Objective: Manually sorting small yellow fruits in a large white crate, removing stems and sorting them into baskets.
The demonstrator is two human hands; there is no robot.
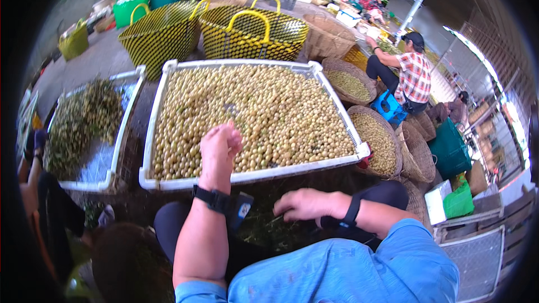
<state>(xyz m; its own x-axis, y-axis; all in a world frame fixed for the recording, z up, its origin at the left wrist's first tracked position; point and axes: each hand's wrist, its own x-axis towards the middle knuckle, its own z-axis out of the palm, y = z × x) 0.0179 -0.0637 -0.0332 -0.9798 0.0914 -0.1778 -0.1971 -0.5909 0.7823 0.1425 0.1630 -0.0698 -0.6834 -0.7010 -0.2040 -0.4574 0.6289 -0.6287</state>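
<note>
A white plastic tray (pixel 252 174) full of small round yellowish-green fruits (pixel 261 109) lies before me. My left hand (pixel 221 141) is over the near middle of the fruits, its fingers bent together; whether it holds a fruit I cannot tell. Below the tray's near edge, above my lap, is my right hand (pixel 301 204), blurred, with its fingers partly bent. Loose green stems (pixel 269 227) show dimly beneath it. Both wrists wear dark bands.
At left, a second white tray (pixel 126 134) bears leafy fruit bunches (pixel 84 122), near a co-worker's arm and leg. Yellow-black woven baskets (pixel 252 29) stand behind. Wicker baskets (pixel 374 143) of fruit line the right, where a person in a checked shirt (pixel 414 73) sits on a blue stool (pixel 389 107).
</note>
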